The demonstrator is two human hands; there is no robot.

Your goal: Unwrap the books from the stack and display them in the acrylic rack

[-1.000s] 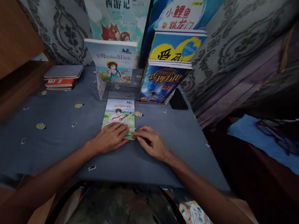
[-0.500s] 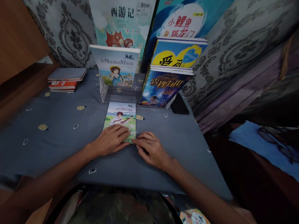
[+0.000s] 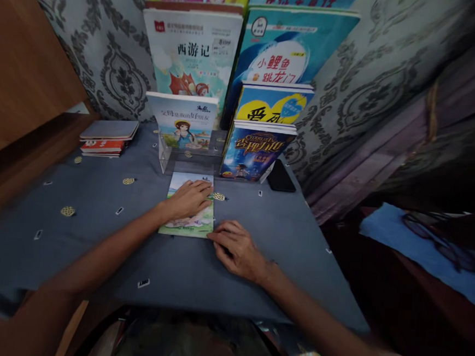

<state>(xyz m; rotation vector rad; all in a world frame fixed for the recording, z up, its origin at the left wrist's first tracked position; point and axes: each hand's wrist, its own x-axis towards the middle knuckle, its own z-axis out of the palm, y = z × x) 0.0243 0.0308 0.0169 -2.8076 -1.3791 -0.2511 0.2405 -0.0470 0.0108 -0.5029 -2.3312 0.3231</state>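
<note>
A thin paperback book (image 3: 198,227) lies closed on the cloth-covered table, its cover showing a green meadow. My left hand (image 3: 189,200) rests flat across the upper middle of that cover, fingers stretched out, hiding much of the picture. At the book's lower right corner, the curled fingers of my right hand (image 3: 238,250) are closed on the edge, with the fingertips touching the corner. Just behind the book stands a clear acrylic stand (image 3: 189,162), which props up a paperback with a girl in a yellow hat (image 3: 186,122).
Upright children's books (image 3: 193,54) rise in tiers at the back, with a dark blue book (image 3: 251,151) at front right. A black phone (image 3: 282,176) lies beside them. Several small books (image 3: 107,135) are stacked at the left. Glasses rest on a blue cloth (image 3: 393,234) at far right.
My left hand has slid up the cover, away from me, uncovering the book's lower edge. The right hand stays at the corner. The view has tilted up, showing more books behind.
</note>
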